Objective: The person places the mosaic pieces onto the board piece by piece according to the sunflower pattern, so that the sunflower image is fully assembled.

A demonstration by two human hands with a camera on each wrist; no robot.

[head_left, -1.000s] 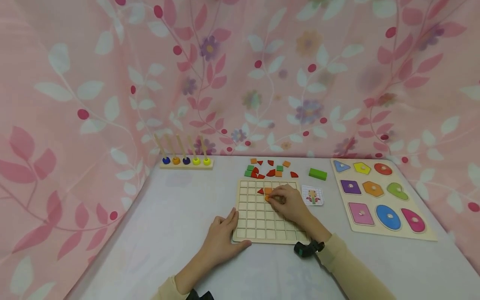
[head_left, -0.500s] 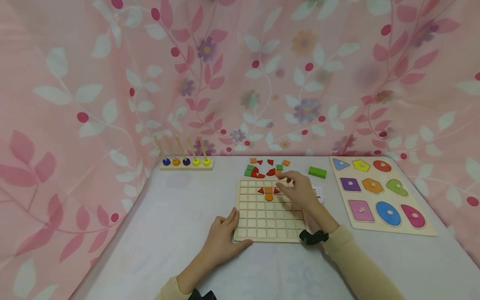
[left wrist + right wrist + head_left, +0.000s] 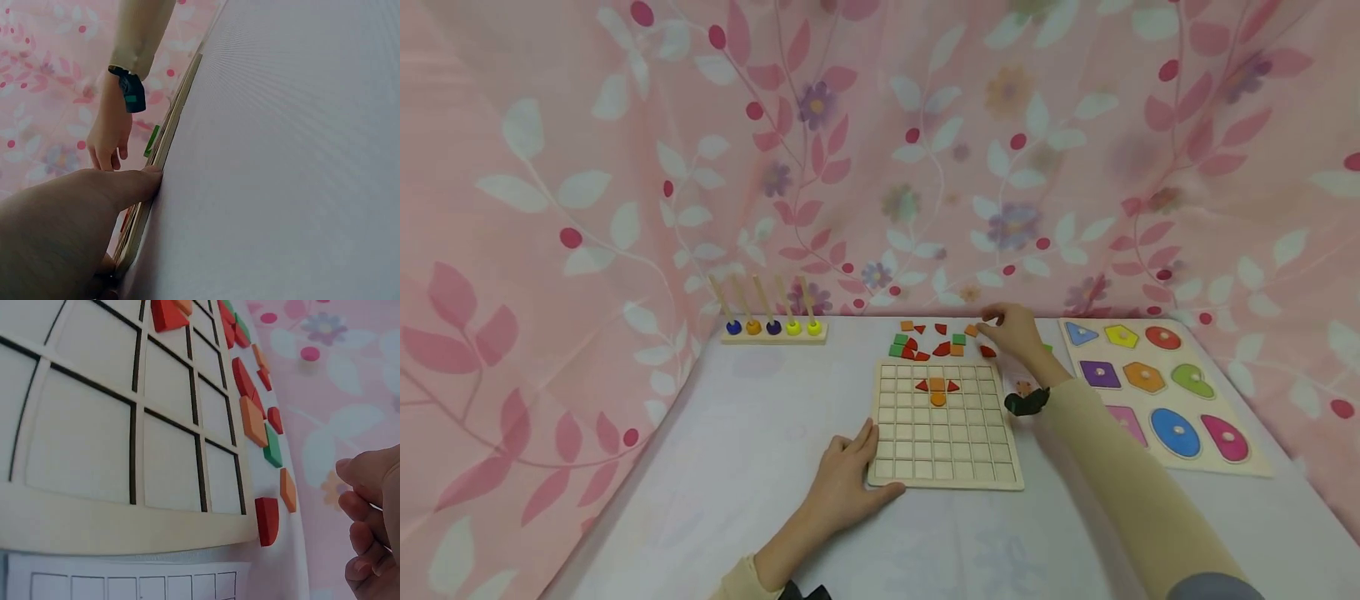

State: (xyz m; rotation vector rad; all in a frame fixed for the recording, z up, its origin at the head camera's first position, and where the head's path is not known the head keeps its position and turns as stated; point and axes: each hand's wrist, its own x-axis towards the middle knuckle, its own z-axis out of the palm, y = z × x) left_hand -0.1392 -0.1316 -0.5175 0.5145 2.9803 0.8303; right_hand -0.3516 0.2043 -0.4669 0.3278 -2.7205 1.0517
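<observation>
A wooden grid board (image 3: 944, 453) lies on the table. Near its far side sit an orange square (image 3: 937, 384), a rounded orange piece (image 3: 938, 400) just below it, and a red triangle on either side of the square. My left hand (image 3: 844, 477) rests at the board's near left corner, thumb along the front edge and straight fingers along the left side. Beyond the board, my right hand (image 3: 1013, 332) is over the far edge of the table, fingers loosely bent beside a loose orange square (image 3: 972, 330). In the right wrist view nothing is between those fingers (image 3: 360, 506).
Several loose red, green and orange pieces (image 3: 942, 349) lie behind the board. A pattern card (image 3: 125, 581) and a green block (image 3: 1048, 347) are partly hidden by my right arm. A shape puzzle (image 3: 1206, 417) stands right, a peg stand (image 3: 775, 339) back left.
My right hand has left the board and moved back and right to the loose pieces. The red triangle right of the orange square is now uncovered. My left hand stays put.
</observation>
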